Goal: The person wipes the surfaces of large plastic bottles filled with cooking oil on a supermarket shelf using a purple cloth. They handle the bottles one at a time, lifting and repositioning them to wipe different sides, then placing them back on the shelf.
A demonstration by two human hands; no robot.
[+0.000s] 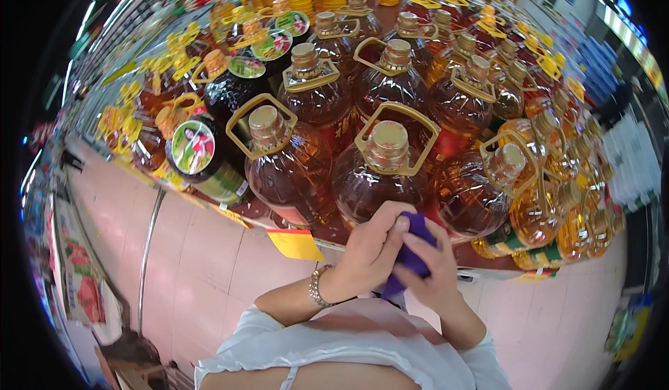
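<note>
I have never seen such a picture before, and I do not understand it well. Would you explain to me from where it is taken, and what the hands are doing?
There is no machine here: the picture comes from a wide camera on a person's head, looking down, so straight edges bend near the rim. The person's left hand, with a bracelet at the wrist, and right hand both hold a purple cloth. Before them, large handled bottles of amber liquid stand in rows on a display. A dark bottle with a round label stands toward the left. Below is a pink tiled floor.
</note>
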